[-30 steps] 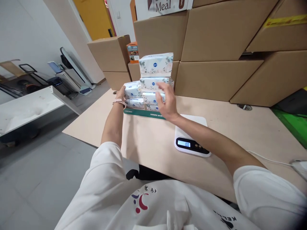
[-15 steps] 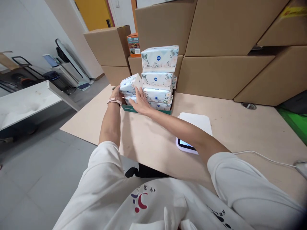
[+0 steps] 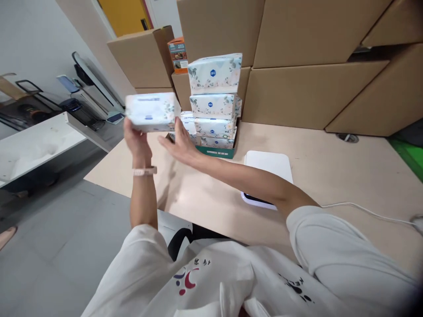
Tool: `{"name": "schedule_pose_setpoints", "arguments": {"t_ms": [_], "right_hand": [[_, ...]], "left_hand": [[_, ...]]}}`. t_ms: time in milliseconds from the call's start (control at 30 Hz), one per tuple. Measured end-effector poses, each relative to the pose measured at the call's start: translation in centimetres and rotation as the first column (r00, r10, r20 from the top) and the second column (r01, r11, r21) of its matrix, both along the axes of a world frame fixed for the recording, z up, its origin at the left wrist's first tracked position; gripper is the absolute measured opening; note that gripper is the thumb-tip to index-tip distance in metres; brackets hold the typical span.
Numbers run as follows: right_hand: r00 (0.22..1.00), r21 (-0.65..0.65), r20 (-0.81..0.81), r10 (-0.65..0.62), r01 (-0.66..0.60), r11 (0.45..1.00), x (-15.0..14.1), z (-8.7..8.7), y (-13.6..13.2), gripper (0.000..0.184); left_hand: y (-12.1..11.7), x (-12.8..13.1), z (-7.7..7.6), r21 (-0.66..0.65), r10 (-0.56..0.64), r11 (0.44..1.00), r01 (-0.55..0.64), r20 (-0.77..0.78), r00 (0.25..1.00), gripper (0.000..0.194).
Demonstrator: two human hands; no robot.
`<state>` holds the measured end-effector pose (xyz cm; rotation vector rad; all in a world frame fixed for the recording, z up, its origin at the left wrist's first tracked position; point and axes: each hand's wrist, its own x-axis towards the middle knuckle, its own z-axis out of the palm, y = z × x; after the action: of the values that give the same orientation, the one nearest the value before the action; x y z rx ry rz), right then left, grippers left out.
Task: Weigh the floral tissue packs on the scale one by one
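A tissue pack [image 3: 150, 110], white and pale blue with a floral print, is lifted above the table's left part. My left hand [image 3: 137, 143] grips its left end from below. At the pack's right end, the fingertips of my right hand [image 3: 181, 143] press against it, with the thumb held apart below. Just right of the lifted pack, a stack of similar tissue packs [image 3: 213, 105] rises out of a low green carton [image 3: 218, 152]. My right hand and forearm hide part of the carton's front.
A white scale [image 3: 269, 163] sits on the table [image 3: 205, 189], partly under my right forearm; its white cable [image 3: 370, 209] runs right. Large cardboard boxes [image 3: 317, 97] line the back. An orange box [image 3: 178, 55] stands behind the stack. Left of the table is a white shelf [image 3: 42, 145].
Both hands have raised the tissue pack out of the carton's left side and brought it left and nearer to me. The view has shifted slightly.
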<state>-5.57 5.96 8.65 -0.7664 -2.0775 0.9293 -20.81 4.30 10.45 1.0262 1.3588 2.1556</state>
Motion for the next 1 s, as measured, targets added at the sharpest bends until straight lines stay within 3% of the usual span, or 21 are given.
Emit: {"name": "schedule_pose_setpoints", "arguments": {"t_ms": [100,167,200,300,433,533,600,767,867,1000], "right_hand": [[0.999,0.123,-0.041,0.034,-0.029,0.992,6.6,2.6,-5.8,0.097],[0.998,0.188,-0.04,0.048,-0.04,0.981,12.4,3.6,-9.0,0.086],[0.999,0.191,-0.03,0.021,-0.015,0.981,15.5,3.7,-10.2,0.084],[0.988,0.089,0.045,-0.148,0.144,0.986,23.7,2.3,-12.4,0.087],[0.894,-0.111,0.143,-0.425,0.441,0.891,30.9,-1.4,-12.7,0.087],[0.856,-0.231,0.142,-0.496,0.516,0.825,33.4,-3.6,-12.2,0.09],[0.852,-0.286,0.134,-0.506,0.522,0.803,34.3,-4.6,-11.9,0.091],[0.862,-0.388,0.148,-0.485,0.502,0.773,35.4,-6.7,-11.2,0.089],[0.857,-0.387,0.125,-0.5,0.506,0.771,35.8,-7.7,-10.9,0.087],[0.782,-0.273,-0.067,-0.62,0.583,0.765,36.3,-8.6,-10.7,0.088]], "left_hand": [[-7.7,4.6,1.4,0.142,-0.015,0.989,0.034,-0.13,0.991,0.037],[-11.6,8.2,1.3,0.115,-0.044,0.991,0.068,-0.202,0.978,0.035],[-12.8,9.9,1.0,0.065,-0.118,0.988,0.138,-0.245,0.962,0.039],[-13.8,14.3,-1.2,-0.095,-0.433,0.9,0.425,-0.305,0.848,0.055],[-11.0,18.7,-4.3,-0.322,-0.752,0.659,0.68,-0.284,0.595,0.076],[-8.9,21.4,-5.4,-0.434,-0.848,0.529,0.729,-0.233,0.477,0.086],[-8.1,22.6,-6.0,-0.447,-0.866,0.498,0.743,-0.217,0.45,0.093],[-7.4,23.5,-7.7,-0.498,-0.882,0.468,0.73,-0.208,0.423,0.097],[-6.9,23.1,-9.0,-0.511,-0.879,0.473,0.718,-0.213,0.427,0.097],[-5.8,22.3,-10.6,-0.49,-0.826,0.542,0.683,-0.16,0.54,0.101]]}}
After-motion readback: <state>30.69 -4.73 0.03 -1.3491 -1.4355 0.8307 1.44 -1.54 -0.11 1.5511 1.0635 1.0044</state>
